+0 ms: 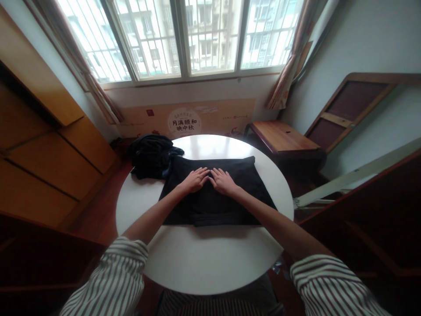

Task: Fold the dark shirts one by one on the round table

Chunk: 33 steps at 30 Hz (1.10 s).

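Observation:
A black garment [217, 204] lies spread flat across the white round table [210, 263], with a folded band along its near edge. Its exact kind I cannot tell. My left hand [197, 180] rests palm down on the upper middle of the cloth, fingers stretched out. Beside it, my right hand [222, 181] also lies flat on the cloth, its fingertips close to those of the left. Neither hand grips anything. A heap of dark clothing [151, 153] sits at the table's far left edge, touching the garment's corner.
Beyond the table on the right stands a low wooden table [283, 134]. Wooden cabinets [42, 175] line the left side. A printed cardboard panel [144, 118] leans below the barred window [210, 39]. A wooden frame [355, 105] rests against the right wall.

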{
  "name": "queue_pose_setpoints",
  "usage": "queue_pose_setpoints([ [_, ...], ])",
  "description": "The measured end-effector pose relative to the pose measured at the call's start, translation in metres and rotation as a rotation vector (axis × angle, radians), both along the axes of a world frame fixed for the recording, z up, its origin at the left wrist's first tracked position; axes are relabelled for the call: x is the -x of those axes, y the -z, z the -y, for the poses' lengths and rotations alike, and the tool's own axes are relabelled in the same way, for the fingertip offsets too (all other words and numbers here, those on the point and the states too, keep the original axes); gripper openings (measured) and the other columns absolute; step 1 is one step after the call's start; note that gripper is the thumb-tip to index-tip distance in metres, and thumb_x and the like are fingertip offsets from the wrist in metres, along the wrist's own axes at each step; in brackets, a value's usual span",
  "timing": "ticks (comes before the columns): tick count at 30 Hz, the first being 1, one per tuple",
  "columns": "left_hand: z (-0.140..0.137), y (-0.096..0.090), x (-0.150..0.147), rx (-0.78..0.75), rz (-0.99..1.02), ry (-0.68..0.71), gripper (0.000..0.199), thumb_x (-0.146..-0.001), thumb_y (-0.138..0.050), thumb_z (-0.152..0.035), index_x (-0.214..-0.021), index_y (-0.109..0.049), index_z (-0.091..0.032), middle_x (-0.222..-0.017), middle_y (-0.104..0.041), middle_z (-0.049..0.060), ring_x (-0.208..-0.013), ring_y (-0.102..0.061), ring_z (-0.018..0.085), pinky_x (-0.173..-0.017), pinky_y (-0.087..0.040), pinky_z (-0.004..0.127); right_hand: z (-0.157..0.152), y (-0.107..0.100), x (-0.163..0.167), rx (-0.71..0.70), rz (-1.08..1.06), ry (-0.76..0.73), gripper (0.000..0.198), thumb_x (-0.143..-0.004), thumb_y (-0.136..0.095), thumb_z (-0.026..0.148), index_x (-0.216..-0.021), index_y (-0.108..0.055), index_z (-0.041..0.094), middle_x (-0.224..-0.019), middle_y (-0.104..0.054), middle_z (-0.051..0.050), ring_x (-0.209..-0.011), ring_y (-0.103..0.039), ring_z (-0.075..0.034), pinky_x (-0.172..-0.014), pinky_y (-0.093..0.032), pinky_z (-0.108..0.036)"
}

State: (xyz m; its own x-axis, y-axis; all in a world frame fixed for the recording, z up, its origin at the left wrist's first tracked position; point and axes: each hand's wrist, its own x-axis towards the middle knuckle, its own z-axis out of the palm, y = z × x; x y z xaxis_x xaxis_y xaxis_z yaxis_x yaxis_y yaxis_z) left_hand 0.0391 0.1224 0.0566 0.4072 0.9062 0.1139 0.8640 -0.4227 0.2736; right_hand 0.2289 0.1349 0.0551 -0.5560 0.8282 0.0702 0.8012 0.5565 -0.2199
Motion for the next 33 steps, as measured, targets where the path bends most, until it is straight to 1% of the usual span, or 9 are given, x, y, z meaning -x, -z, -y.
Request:
queue_pose_setpoints([
  [4, -0.014, 0.020, 0.027, 0.035, -0.111, -0.224, 0.057, -0.100, -0.037, -0.051, -0.151, -0.038, -0.025, -0.161, -0.027, 0.009, -0.149, -0.023, 0.031, -0.117, -0.015, 0.061, -0.044, 0.016, -0.040, 0.042, 0.030, 0.216, 0.066, -0.100, -0.029, 0.059, -0.153, -0.036, 0.021, -0.162, -0.024, -0.011, -0.149, -0.019, -0.034, -0.118, -0.013, -0.057],
  [8, -0.010, 0.026, 0.062, -0.023, -0.095, -0.319, 0.054, -0.100, -0.036, -0.045, -0.149, -0.042, -0.023, -0.160, -0.030, 0.010, -0.149, -0.024, 0.028, -0.119, -0.021, 0.050, -0.068, 0.019, -0.083, 0.057, -0.033, 0.316, 0.060, -0.100, -0.034, 0.052, -0.151, -0.040, 0.021, -0.162, -0.026, -0.011, -0.150, -0.017, -0.030, -0.119, -0.008, -0.055],
  [11, -0.006, 0.019, 0.062, -0.035, -0.086, -0.363, 0.049, -0.098, -0.042, -0.039, -0.144, -0.050, -0.021, -0.156, -0.039, 0.012, -0.146, -0.030, 0.031, -0.117, -0.026, 0.050, -0.080, 0.015, -0.100, 0.083, -0.306, 0.338, 0.049, -0.095, -0.050, 0.042, -0.137, -0.057, 0.018, -0.154, -0.042, -0.013, -0.146, -0.030, -0.029, -0.120, -0.016, -0.050],
  [14, 0.006, -0.001, 0.030, -0.130, -0.033, -0.312, 0.042, -0.096, -0.046, -0.030, -0.134, -0.059, -0.017, -0.142, -0.054, 0.015, -0.133, -0.048, 0.032, -0.111, -0.037, 0.050, -0.089, 0.006, -0.118, 0.042, -0.669, 0.494, 0.034, -0.091, -0.052, 0.031, -0.114, -0.068, 0.013, -0.133, -0.060, -0.018, -0.131, -0.050, -0.029, -0.114, -0.033, -0.044],
  [18, 0.042, -0.029, -0.058, -0.207, 0.090, 0.102, 0.034, -0.101, -0.039, -0.031, -0.117, -0.067, -0.019, -0.112, -0.069, 0.010, -0.099, -0.065, 0.021, -0.091, -0.051, 0.032, -0.097, -0.002, -0.146, 0.105, -0.805, 0.680, 0.023, -0.086, -0.059, 0.030, -0.087, -0.068, 0.010, -0.088, -0.071, -0.018, -0.090, -0.069, -0.028, -0.083, -0.056, -0.042],
  [21, 0.067, -0.035, -0.129, -0.214, -0.023, 0.428, 0.034, -0.098, -0.048, -0.045, -0.106, -0.068, -0.019, -0.105, -0.068, 0.011, -0.097, -0.062, 0.023, -0.083, -0.052, 0.033, -0.099, -0.003, -0.157, 0.250, -0.869, 0.699, 0.025, -0.076, -0.074, 0.032, -0.071, -0.064, 0.011, -0.060, -0.063, -0.007, -0.057, -0.063, -0.017, -0.056, -0.056, -0.029],
  [24, 0.074, -0.028, -0.176, -0.210, -0.167, 0.501, 0.034, -0.090, -0.061, -0.046, -0.103, -0.067, -0.015, -0.107, -0.065, 0.014, -0.101, -0.059, 0.027, -0.077, -0.053, 0.035, -0.101, -0.004, -0.158, 0.303, -0.907, 0.699, 0.031, -0.069, -0.082, 0.035, -0.071, -0.063, 0.011, -0.055, -0.059, -0.002, -0.047, -0.054, -0.010, -0.043, -0.047, -0.021],
  [28, 0.067, -0.015, -0.197, -0.195, -0.275, 0.484, 0.016, -0.092, -0.053, -0.019, -0.096, -0.067, -0.012, -0.100, -0.063, 0.016, -0.093, -0.060, 0.025, -0.069, -0.053, 0.034, -0.108, -0.009, -0.152, 0.279, -0.902, 0.698, 0.031, -0.066, -0.085, 0.032, -0.077, -0.065, 0.011, -0.054, -0.056, 0.002, -0.044, -0.046, -0.006, -0.037, -0.037, -0.016],
  [33, 0.071, -0.011, -0.194, -0.231, -0.321, 0.537, 0.026, -0.094, -0.041, -0.006, -0.100, -0.066, -0.007, -0.097, -0.060, 0.016, -0.087, -0.060, 0.024, -0.061, -0.053, 0.031, -0.118, -0.014, -0.145, 0.233, -0.825, 0.704, 0.025, -0.067, -0.083, 0.028, -0.070, -0.065, 0.011, -0.053, -0.053, 0.002, -0.045, -0.047, -0.007, -0.040, -0.038, -0.016],
])
